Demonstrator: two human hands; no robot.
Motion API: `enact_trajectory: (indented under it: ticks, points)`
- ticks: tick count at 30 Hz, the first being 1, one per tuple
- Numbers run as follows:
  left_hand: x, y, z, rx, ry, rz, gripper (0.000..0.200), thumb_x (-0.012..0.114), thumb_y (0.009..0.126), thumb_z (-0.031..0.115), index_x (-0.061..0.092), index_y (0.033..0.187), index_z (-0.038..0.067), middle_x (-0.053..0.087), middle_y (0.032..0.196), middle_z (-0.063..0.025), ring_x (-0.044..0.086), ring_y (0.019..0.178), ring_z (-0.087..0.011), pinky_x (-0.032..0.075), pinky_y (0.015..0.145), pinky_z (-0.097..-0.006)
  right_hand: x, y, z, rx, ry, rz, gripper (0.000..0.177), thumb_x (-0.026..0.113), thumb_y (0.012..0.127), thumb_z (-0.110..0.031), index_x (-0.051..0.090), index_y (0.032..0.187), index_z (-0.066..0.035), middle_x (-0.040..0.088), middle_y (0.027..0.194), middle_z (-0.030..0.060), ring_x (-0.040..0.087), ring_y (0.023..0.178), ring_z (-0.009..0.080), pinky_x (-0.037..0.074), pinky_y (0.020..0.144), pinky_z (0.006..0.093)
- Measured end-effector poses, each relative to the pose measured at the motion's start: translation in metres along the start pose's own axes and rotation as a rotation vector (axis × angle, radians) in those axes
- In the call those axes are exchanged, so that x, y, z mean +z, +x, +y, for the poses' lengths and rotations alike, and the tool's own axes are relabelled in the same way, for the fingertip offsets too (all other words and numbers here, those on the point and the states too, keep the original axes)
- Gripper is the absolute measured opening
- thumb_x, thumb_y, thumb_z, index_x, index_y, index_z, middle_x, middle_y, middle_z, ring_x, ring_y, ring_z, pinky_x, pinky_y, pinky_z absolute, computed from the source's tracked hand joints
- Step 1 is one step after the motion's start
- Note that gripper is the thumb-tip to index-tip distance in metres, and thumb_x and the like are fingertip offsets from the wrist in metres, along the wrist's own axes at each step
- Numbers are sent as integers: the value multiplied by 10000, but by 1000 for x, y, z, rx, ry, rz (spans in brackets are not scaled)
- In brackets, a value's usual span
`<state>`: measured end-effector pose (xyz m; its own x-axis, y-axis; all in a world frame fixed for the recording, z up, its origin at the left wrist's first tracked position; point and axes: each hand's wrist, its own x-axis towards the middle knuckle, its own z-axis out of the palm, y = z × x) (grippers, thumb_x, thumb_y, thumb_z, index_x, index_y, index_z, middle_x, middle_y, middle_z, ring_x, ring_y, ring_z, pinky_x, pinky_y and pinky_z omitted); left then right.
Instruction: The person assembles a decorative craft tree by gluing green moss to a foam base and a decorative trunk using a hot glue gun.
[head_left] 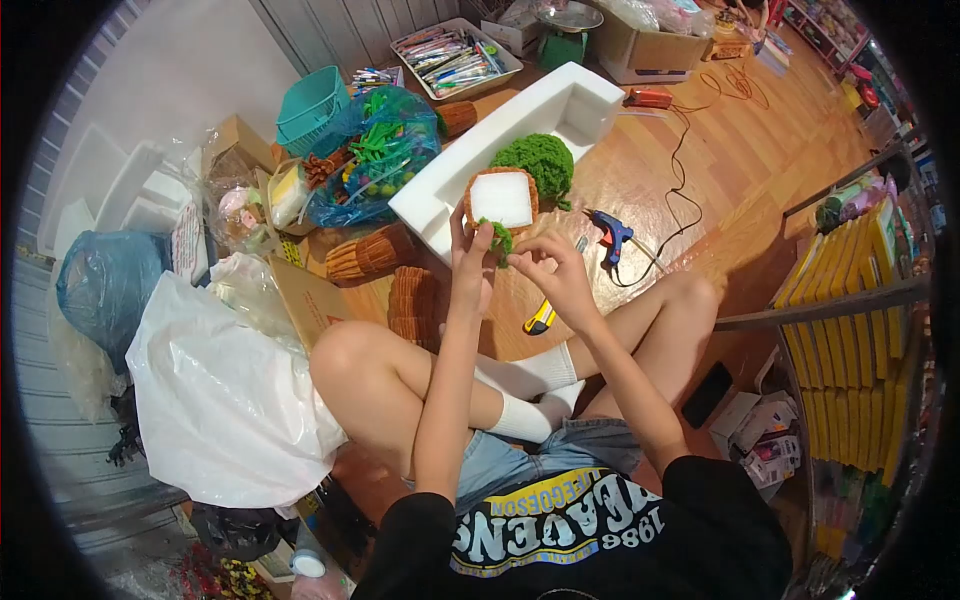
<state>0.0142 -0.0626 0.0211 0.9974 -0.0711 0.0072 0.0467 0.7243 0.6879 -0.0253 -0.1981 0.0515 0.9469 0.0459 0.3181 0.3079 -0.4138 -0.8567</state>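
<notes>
Between my hands is a small piece of green yarn work. My left hand is closed on it, the thumb and fingers upright. With bent, pinching fingers, my right hand is at the piece's right edge. Just beyond my left fingertips is a brown knitted pot, its top filled with a square of white foam. A round, bushy green yarn ball sits behind the pot, against the white foam box.
Right of my hands lie a blue glue gun and a yellow-black cutter. A cord crosses the floor. More brown knitted pieces and a blue bag of green pieces lie left. A yellow-filled shelf stands right.
</notes>
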Motion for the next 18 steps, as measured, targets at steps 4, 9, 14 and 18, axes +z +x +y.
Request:
enact_trajectory:
  ticks: [4, 9, 14, 18]
  points:
    - [3, -2, 1, 7, -13, -1, 663, 653, 849, 160, 268, 1386, 113, 466, 1242, -67, 493, 1119, -172, 465, 890, -305, 9, 2, 7, -98, 162, 66, 212, 677, 815, -156, 557, 918, -15, 542, 820, 37, 494, 746, 118, 400, 671, 241]
    - [6, -5, 7, -23, 27, -15, 673, 659, 838, 147, 272, 1387, 107, 468, 1245, -72, 500, 1117, -174, 470, 897, -308, 8, -1, -7, 397, 626, -161, 253, 645, 865, -151, 475, 1019, -42, 552, 818, -6, 505, 730, 53, 399, 644, 183]
    - [-2, 1, 4, -17, 17, -27, 658, 640, 835, 126, 283, 1387, 123, 472, 1258, -78, 521, 1106, -181, 484, 913, -335, -3, 2, 4, 197, 444, -68, 227, 673, 840, -168, 542, 958, -24, 539, 751, -31, 454, 633, 34, 359, 562, 195]
    - [4, 1, 5, -17, 23, -37, 645, 627, 838, 125, 289, 1386, 124, 466, 1269, -80, 516, 1121, -191, 486, 930, -358, -13, 13, 0, 107, 318, 35, 218, 695, 818, -186, 597, 908, -12, 535, 676, -20, 425, 579, 34, 341, 523, 207]
